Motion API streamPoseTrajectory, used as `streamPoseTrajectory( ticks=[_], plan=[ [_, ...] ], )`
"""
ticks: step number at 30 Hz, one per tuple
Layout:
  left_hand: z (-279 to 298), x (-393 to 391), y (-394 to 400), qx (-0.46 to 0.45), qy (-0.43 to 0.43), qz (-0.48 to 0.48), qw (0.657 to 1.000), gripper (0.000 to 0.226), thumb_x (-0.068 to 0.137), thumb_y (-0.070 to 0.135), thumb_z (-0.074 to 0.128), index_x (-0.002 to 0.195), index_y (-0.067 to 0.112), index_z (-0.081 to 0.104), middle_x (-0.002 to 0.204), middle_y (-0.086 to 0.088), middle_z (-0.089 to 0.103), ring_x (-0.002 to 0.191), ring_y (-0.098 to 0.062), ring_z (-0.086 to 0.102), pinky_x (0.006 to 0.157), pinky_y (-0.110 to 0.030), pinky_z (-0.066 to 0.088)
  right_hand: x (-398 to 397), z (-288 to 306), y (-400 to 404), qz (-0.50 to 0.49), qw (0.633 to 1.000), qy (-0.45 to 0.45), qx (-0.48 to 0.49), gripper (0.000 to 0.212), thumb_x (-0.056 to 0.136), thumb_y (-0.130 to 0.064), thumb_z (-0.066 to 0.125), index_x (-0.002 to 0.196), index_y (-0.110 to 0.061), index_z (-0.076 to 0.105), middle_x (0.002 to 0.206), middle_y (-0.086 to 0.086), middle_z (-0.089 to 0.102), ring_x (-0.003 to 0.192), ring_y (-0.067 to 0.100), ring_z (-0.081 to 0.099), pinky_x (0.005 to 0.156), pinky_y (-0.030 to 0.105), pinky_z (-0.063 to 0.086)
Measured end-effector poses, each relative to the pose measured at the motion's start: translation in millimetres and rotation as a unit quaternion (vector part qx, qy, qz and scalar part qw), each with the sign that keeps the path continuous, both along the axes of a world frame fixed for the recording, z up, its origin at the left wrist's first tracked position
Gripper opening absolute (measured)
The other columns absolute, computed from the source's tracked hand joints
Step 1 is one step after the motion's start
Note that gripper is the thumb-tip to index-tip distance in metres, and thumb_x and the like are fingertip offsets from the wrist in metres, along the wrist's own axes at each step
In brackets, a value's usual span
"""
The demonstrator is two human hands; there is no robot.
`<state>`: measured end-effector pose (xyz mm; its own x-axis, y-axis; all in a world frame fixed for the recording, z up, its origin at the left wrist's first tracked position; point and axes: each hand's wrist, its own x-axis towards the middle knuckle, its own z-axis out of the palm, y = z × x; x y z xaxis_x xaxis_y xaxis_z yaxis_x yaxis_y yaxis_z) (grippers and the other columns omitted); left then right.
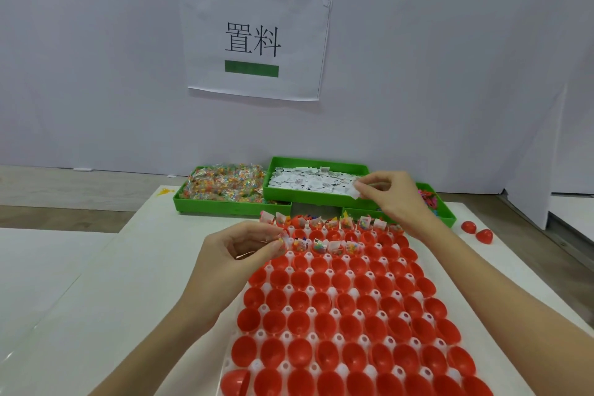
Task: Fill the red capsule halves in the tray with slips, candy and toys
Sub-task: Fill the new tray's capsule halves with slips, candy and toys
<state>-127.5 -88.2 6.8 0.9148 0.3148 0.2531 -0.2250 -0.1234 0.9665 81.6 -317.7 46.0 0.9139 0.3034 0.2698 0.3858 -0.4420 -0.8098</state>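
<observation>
White tabletop (96, 283) under a plain pale wall, with a paper sign (257, 38) taped up in green strips. Going left to right – the candy bin (221, 186), a green tub heaped with clear-wrapped coloured sweets, sits at the back left, edge to edge with the slip bin (316, 182), which rides a bit higher and is full of white folded slips.

Left hand (244, 247) comes in from the lower left, forearm angled up over bare table, fingers curled in and thumb meeting the fingertips – pinching a small colourful bit (282, 239) right at the tray's far-left corner; can't tell exactly what it is. Plenty of open table to its left.

The tray (334, 339) of red capsule halves (331, 302) fills the middle, running from the near edge back toward the bins. Only the two far rows have stuff in them, the rest show bare red cups.

Right hand (390, 194) reaches across the tray's far-right side to the slip bin's near corner, thumb and forefinger pinching one white slip (353, 191). Behind it, a toy bin (437, 202), mostly hidden. Two loose red halves (476, 231) lie on the table just right of that.
</observation>
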Motion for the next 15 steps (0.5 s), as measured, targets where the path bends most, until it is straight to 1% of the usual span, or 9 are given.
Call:
streamPoseTrajectory(
  ticks=[1,3,5,7,9,12,15],
  plan=[
    [1,-1,-1,0.012,-0.004,-0.003,1.000,0.018,0.083,0.019,0.081,0.097,0.030,0.082,0.098,0.000,0.080,0.096,-0.019,0.077,0.089,-0.029,0.061,-13,1,-5,0.008,1.000,0.001,0.021,0.012,0.093,-0.026,0.073,0.102,-0.019,0.076,0.090,-0.004,0.077,0.078,0.007,0.074,0.075,0.022,0.057],
    [3,-3,-4,0.031,-0.014,-0.010,0.999,0.019,0.085,0.021,0.080,0.099,0.034,0.082,0.099,0.002,0.080,0.098,-0.016,0.076,0.090,-0.028,0.060,-40,2,-14,0.033,0.997,0.009,0.063,0.009,0.095,-0.020,0.070,0.102,-0.016,0.073,0.087,-0.001,0.077,0.075,0.014,0.076,0.069,0.024,0.061],
    [5,-5,-8,0.037,-0.015,-0.018,0.999,0.019,0.084,0.025,0.080,0.100,0.036,0.081,0.098,0.003,0.080,0.097,-0.016,0.076,0.091,-0.024,0.059,-69,1,-24,0.051,0.994,0.016,0.100,0.008,0.096,-0.014,0.068,0.102,-0.011,0.071,0.086,0.003,0.077,0.072,0.022,0.077,0.062,0.024,0.061],
    [7,-7,-13,0.025,-0.013,-0.032,0.999,0.022,0.080,0.030,0.082,0.101,0.035,0.081,0.096,0.002,0.080,0.094,-0.016,0.077,0.088,-0.021,0.059,-95,1,-29,0.061,0.991,0.015,0.114,0.006,0.095,-0.009,0.068,0.099,-0.010,0.072,0.085,0.003,0.076,0.067,0.024,0.076,0.058,0.023,0.059],
    [8,-9,-18,0.005,-0.013,-0.050,0.999,0.024,0.078,0.027,0.084,0.101,0.030,0.081,0.094,-0.003,0.081,0.090,-0.019,0.078,0.084,-0.021,0.059,-113,3,-29,0.092,0.992,0.013,0.091,0.010,0.095,-0.005,0.068,0.097,-0.012,0.074,0.087,0.001,0.077,0.067,0.022,0.076,0.064,0.022,0.059],
    [10,-11,-22,-0.010,-0.016,-0.065,0.998,0.018,0.077,0.020,0.086,0.095,0.022,0.082,0.090,-0.007,0.081,0.085,-0.024,0.079,0.077,-0.020,0.060,-129,7,-20,0.152,0.986,0.024,0.065,0.021,0.095,0.001,0.065,0.102,-0.015,0.077,0.092,-0.001,0.078,0.074,0.019,0.076,0.073,0.024,0.060],
    [12,-12,-22,0.003,-0.009,-0.075,0.997,0.015,0.078,0.018,0.086,0.092,0.020,0.082,0.093,-0.007,0.081,0.086,-0.024,0.079,0.078,-0.022,0.061,-140,3,-9,0.151,0.986,0.008,0.064,0.022,0.092,0.000,0.070,0.104,-0.017,0.076,0.085,0.001,0.078,0.072,0.017,0.076,0.072,0.025,0.060]
  ],
)
